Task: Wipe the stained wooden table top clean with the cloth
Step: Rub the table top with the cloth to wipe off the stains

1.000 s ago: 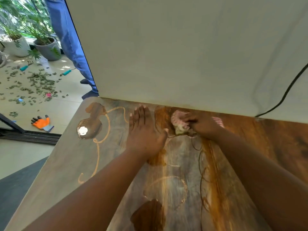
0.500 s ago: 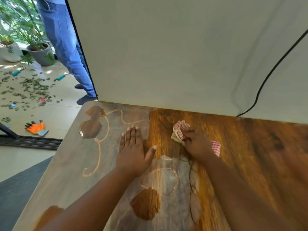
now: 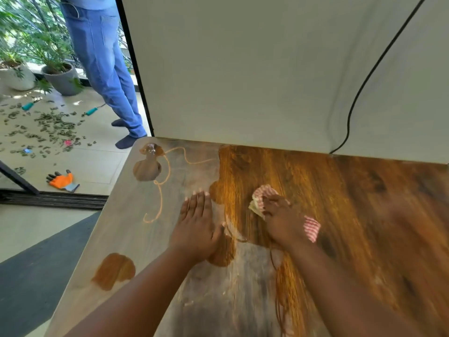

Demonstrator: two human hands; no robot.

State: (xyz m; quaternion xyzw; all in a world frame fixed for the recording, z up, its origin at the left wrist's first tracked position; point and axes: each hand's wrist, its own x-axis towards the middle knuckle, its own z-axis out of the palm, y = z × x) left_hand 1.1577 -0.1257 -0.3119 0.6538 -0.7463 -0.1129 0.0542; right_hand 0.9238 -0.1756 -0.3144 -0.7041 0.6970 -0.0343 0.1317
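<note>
Tabletop (image 3: 340,190) surface is running from the white wall panel (image 3: 243,69) toward the camera, and it is showing two conditions: the right portion is appearing as warm, clear wood grain, while the left portion is carrying a dull grey film. Brown puddles (image 3: 147,167) and a thin orange trail (image 3: 161,198) are lying on the grey side, with a further brown patch (image 3: 114,269) near the left edge. In judgement, the clear side is already wiped and the grey side is remaining.

Left hand (image 3: 198,226) is lying flat on the grey film, fingers straight and together, gripping nothing; it is probably bracing the body so that the other arm can bear down.

Right hand (image 3: 283,221) is pressing down near the boundary between the two zones, fingers curled around the cloth (image 3: 261,194). Red-and-white striped fabric is protruding beyond the fingertips and again behind the wrist, so the cloth is bunched under the palm and touching the wood. Bunching is likely concentrating pressure on the stain margin.

Beyond the table's left edge, a person in blue jeans (image 3: 104,64) is standing on the tiled floor, with scattered leaves (image 3: 48,125) and an orange glove (image 3: 62,181) nearby.
</note>
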